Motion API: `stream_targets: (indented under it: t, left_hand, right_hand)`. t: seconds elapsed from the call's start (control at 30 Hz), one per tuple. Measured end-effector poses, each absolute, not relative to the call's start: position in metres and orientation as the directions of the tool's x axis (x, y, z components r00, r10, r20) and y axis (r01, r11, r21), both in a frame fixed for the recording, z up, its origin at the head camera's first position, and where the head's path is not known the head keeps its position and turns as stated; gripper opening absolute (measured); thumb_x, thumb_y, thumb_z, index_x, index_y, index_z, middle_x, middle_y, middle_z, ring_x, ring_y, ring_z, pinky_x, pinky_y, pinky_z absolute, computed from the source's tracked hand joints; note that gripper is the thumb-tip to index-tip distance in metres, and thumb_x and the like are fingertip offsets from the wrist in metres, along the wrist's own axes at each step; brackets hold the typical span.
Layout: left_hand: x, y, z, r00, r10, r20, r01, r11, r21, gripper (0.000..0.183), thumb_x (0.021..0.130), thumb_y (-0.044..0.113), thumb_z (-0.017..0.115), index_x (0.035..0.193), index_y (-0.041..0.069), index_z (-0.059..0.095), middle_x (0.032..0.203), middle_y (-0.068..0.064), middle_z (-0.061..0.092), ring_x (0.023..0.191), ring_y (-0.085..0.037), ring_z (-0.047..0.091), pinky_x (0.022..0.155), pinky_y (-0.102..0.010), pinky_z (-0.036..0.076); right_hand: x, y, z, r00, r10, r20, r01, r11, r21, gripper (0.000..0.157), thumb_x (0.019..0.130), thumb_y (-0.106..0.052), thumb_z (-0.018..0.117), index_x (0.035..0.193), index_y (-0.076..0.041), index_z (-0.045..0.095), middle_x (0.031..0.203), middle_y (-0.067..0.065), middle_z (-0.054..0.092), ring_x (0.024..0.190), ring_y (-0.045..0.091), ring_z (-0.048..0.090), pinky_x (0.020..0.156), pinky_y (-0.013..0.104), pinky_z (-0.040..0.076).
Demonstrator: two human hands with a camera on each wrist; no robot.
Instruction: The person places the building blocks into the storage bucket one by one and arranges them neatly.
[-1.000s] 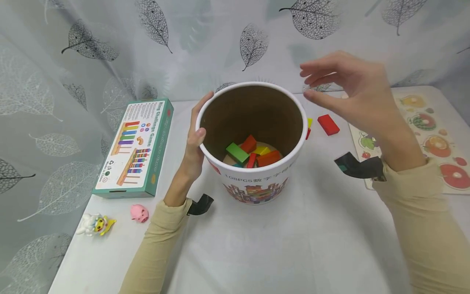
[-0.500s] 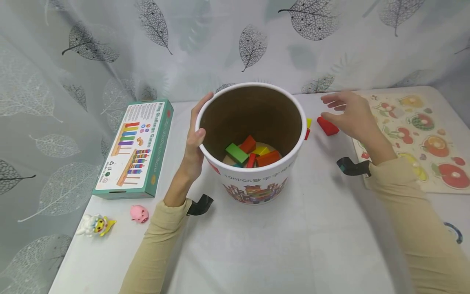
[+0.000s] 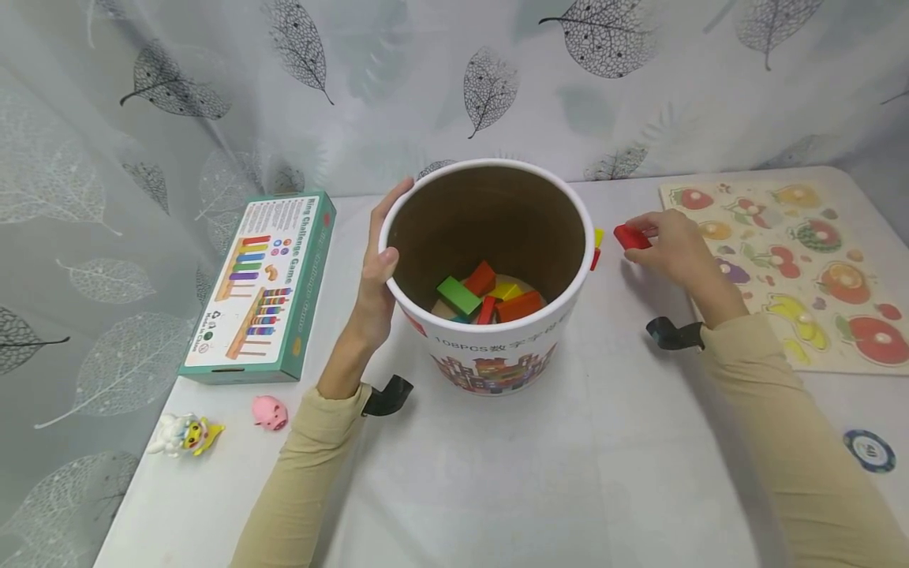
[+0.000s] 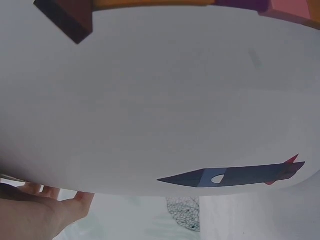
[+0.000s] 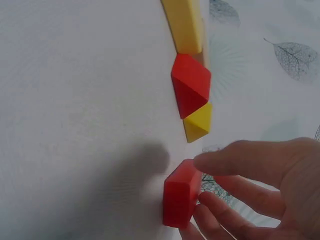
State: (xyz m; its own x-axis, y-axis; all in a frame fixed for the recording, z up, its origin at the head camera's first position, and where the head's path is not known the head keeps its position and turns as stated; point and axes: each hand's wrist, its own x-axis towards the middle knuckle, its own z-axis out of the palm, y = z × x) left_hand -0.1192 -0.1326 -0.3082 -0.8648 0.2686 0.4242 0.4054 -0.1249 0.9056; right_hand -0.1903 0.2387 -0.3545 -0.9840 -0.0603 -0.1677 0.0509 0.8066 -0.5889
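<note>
A large white bucket [image 3: 490, 335] with a printed city picture stands mid-table. My left hand [image 3: 376, 276] grips its left rim, thumb over the edge. Inside lie several coloured blocks, among them a green block [image 3: 458, 297] and an orange block [image 3: 519, 306]. To the right of the bucket, my right hand [image 3: 671, 244] pinches a red block [image 5: 178, 195] between thumb and fingers, close over the tabletop. In the right wrist view a red triangular block [image 5: 192, 85], a small yellow block [image 5: 199, 123] and a longer yellow block [image 5: 185, 25] sit in a row nearby.
A ring game box [image 3: 256, 288] lies at the left. In front of it are a pink pig figure [image 3: 270, 412] and a white and yellow figure [image 3: 186, 435]. A fruit puzzle board [image 3: 802, 260] fills the right side, with a round chip [image 3: 869, 451] nearer me.
My right hand has come down and forward from above the table's right side to the red block and taken hold of it. The left hand stays on the bucket rim.
</note>
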Motion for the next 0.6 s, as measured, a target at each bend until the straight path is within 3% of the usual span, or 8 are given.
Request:
stream_targets:
  t: [0.33,0.6]
  left_hand:
    - [-0.1209,-0.1332,-0.3099,-0.859,0.268,0.436,0.416,-0.131,0.900,0.094,0.082,0.070,0.049,0.153,0.016,0.022,0.149,-0.005,0.036,0.132,-0.028,0.037,0.107,-0.056,0.031]
    - [-0.1216,-0.1329,-0.3100,-0.861,0.264,0.435,0.412,-0.139,0.901,0.092,0.082,0.068,0.049,0.153,0.017,0.022,0.148,-0.007,0.036,0.132,-0.030,0.036,0.108,-0.056,0.031]
  right_hand:
    - [-0.1899,0.2383,-0.3621,-0.979,0.024,-0.201,0.139,0.798,-0.586,0.053,0.087,-0.010,0.063,0.136,0.005,0.048,0.132,0.033,0.047,0.115,0.047,0.046,0.092,0.056,0.047]
    - [-0.1908,0.2354,-0.3639,-0.984,0.083,-0.158,0.160,0.802,-0.576,0.054,0.086,-0.013,0.064,0.133,0.009,0.050,0.125,0.033,0.055,0.108,0.044,0.050,0.087,0.051,0.047]
